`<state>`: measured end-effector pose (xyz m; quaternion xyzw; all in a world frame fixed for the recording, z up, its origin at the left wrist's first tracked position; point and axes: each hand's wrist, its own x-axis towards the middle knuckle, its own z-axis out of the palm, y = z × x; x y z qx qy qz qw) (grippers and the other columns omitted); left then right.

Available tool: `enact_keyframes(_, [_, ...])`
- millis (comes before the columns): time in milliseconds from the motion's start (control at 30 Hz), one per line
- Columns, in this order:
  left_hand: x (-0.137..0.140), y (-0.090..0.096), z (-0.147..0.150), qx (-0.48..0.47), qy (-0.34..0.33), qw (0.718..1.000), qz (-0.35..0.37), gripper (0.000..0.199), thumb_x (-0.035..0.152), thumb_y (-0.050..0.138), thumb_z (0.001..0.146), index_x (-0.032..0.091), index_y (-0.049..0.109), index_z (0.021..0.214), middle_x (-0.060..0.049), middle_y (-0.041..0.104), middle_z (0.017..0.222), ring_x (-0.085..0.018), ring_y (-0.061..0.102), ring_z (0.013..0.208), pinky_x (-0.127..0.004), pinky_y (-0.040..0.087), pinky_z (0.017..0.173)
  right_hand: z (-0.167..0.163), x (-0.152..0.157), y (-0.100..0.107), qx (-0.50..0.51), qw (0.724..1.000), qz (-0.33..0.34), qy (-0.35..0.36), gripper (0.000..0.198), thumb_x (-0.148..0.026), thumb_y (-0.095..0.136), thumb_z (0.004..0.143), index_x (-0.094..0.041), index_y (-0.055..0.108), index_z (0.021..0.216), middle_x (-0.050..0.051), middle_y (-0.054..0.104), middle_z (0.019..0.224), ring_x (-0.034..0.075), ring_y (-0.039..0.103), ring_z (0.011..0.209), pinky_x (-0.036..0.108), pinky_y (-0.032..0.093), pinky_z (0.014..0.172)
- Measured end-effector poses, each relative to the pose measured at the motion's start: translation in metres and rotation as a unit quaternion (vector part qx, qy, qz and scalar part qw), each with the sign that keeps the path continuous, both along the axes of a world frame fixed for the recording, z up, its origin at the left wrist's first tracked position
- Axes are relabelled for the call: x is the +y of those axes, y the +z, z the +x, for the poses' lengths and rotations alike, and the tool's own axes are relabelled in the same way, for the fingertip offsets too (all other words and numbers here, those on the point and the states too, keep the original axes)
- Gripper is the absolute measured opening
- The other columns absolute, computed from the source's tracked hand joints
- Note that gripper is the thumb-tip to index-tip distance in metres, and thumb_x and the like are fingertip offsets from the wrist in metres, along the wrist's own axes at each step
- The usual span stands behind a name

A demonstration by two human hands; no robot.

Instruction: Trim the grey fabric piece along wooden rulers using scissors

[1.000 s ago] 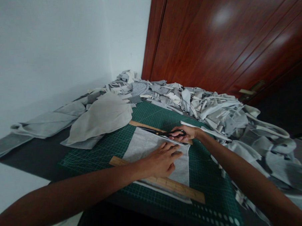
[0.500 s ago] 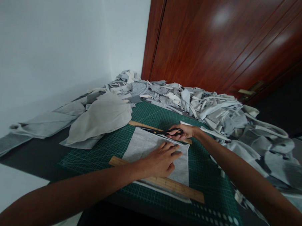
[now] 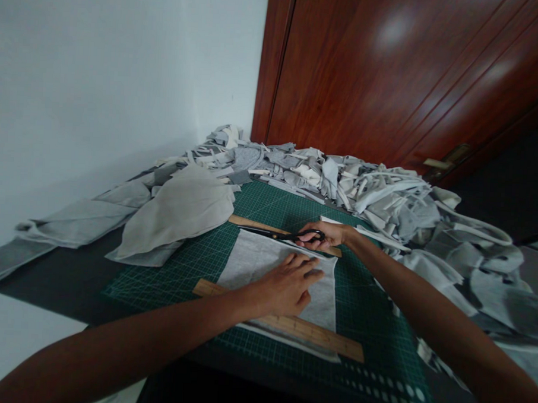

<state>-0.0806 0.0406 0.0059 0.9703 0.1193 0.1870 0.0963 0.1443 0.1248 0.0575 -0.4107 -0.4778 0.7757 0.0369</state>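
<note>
The left hand [image 3: 288,285] lies palm down on the grey cloth [image 3: 251,257], its fingers parted and grasping nothing, probably so that its pressure stops the cloth from sliding on the green mat [image 3: 269,202]. The right hand [image 3: 321,234] is closed round the handles of the black scissors [image 3: 280,235], whose blades point left along the cloth's far edge, between it and the far ruler [image 3: 238,221]. Held low like this, they can follow that edge closely; whether the blades bite into cloth is too dark and small to tell. The near ruler [image 3: 334,341] lies across the cloth's near end, under the left wrist, where its weight presumably helps flatten that side. The cloth itself sits mid-mat, within easy reach of both hands. Around it, the scraps [image 3: 385,197] are heaped along the back and right, and larger pieces [image 3: 174,215] lie at the left, an arrangement that seems to leave the middle of the mat for working.
</note>
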Motion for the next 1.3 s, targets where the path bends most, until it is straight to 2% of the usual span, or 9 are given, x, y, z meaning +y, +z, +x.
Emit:
enact_keyframes(167, [0.0, -0.001, -0.001, -0.005, -0.003, 1.0, 0.001, 0.051, 0.023, 0.054, 0.094, 0.016, 0.054, 0.145, -0.013, 0.047, 0.158, -0.031, 0.042, 0.143, -0.049, 0.032, 0.121, -0.005, -0.007, 0.008, -0.026, 0.998, 0.044, 0.025, 0.029, -0.041, 0.066, 0.088, -0.017, 0.05, 0.08, -0.011, 0.032, 0.056, 0.003, 0.017, 0.043, 0.012, 0.015, 0.034])
enact_keyframes(367, [0.001, 0.001, -0.001, -0.008, -0.004, 1.0, -0.005, 0.05, 0.022, 0.055, 0.093, 0.016, 0.055, 0.143, -0.013, 0.048, 0.157, -0.03, 0.044, 0.14, -0.048, 0.035, 0.12, 0.014, -0.026, 0.037, -0.117, 0.96, 0.255, -0.005, 0.032, -0.046, 0.064, 0.087, -0.017, 0.054, 0.077, -0.007, 0.041, 0.059, 0.005, 0.029, 0.045, 0.016, 0.022, 0.04])
enact_keyframes(467, [0.002, 0.002, -0.001, -0.009, -0.009, 1.0, -0.006, 0.051, 0.02, 0.055, 0.092, 0.017, 0.056, 0.143, -0.013, 0.048, 0.158, -0.029, 0.043, 0.141, -0.048, 0.036, 0.119, 0.036, -0.044, 0.048, -0.231, 0.873, 0.427, -0.042, 0.029, -0.045, 0.063, 0.089, -0.016, 0.066, 0.089, 0.0, 0.058, 0.072, 0.01, 0.048, 0.058, 0.02, 0.037, 0.051])
enact_keyframes(567, [0.004, 0.001, -0.002, -0.007, -0.012, 1.0, -0.006, 0.051, 0.02, 0.056, 0.092, 0.016, 0.056, 0.143, -0.013, 0.049, 0.157, -0.029, 0.044, 0.142, -0.046, 0.036, 0.119, 0.064, -0.065, 0.043, -0.375, 0.727, 0.563, -0.114, 0.026, -0.035, 0.064, 0.087, -0.016, 0.071, 0.103, 0.008, 0.07, 0.091, 0.02, 0.062, 0.079, 0.028, 0.049, 0.072])
enact_keyframes(733, [0.007, 0.005, -0.005, -0.014, -0.027, 1.0, -0.004, 0.048, 0.017, 0.054, 0.094, 0.019, 0.058, 0.142, -0.009, 0.05, 0.156, -0.027, 0.044, 0.144, -0.045, 0.036, 0.121, 0.124, -0.095, 0.008, -0.495, 0.592, 0.594, -0.226, 0.042, -0.016, 0.053, 0.082, -0.01, 0.069, 0.12, 0.02, 0.071, 0.117, 0.032, 0.068, 0.107, 0.043, 0.051, 0.098])
enact_keyframes(800, [0.01, 0.008, -0.006, -0.021, -0.036, 0.999, -0.005, 0.05, 0.013, 0.053, 0.093, 0.021, 0.058, 0.142, -0.008, 0.05, 0.156, -0.026, 0.043, 0.144, -0.045, 0.038, 0.121, 0.144, -0.103, -0.006, -0.526, 0.558, 0.593, -0.247, 0.045, -0.013, 0.052, 0.082, -0.009, 0.068, 0.123, 0.022, 0.069, 0.122, 0.034, 0.066, 0.114, 0.047, 0.049, 0.104])
enact_keyframes(1000, [0.028, 0.021, -0.011, -0.059, 0.026, 0.998, -0.003, 0.052, 0.003, 0.05, 0.087, 0.021, 0.061, 0.135, -0.008, 0.061, 0.138, -0.024, 0.051, 0.134, -0.045, 0.044, 0.115, 0.174, -0.112, -0.034, -0.585, 0.534, 0.56, -0.244, 0.048, -0.005, 0.046, 0.08, -0.006, 0.067, 0.124, 0.024, 0.069, 0.122, 0.033, 0.065, 0.118, 0.046, 0.047, 0.108])
enact_keyframes(1167, [0.047, 0.023, -0.017, -0.038, 0.13, 0.991, 0.012, 0.044, 0.003, 0.046, 0.089, 0.018, 0.063, 0.127, -0.009, 0.064, 0.125, -0.026, 0.056, 0.119, -0.046, 0.048, 0.109, 0.182, -0.107, -0.04, -0.607, 0.561, 0.524, -0.208, 0.048, -0.002, 0.048, 0.081, -0.004, 0.068, 0.125, 0.025, 0.069, 0.12, 0.032, 0.065, 0.116, 0.045, 0.048, 0.108])
enact_keyframes(1300, [0.055, 0.019, -0.019, -0.038, 0.119, 0.992, -0.03, 0.039, 0.003, 0.048, 0.086, 0.019, 0.065, 0.117, -0.007, 0.066, 0.119, -0.024, 0.058, 0.115, -0.044, 0.049, 0.106, 0.183, -0.105, -0.033, -0.618, 0.579, 0.502, -0.175, 0.044, -0.001, 0.054, 0.08, -0.007, 0.071, 0.12, 0.024, 0.071, 0.117, 0.032, 0.068, 0.113, 0.043, 0.049, 0.104])
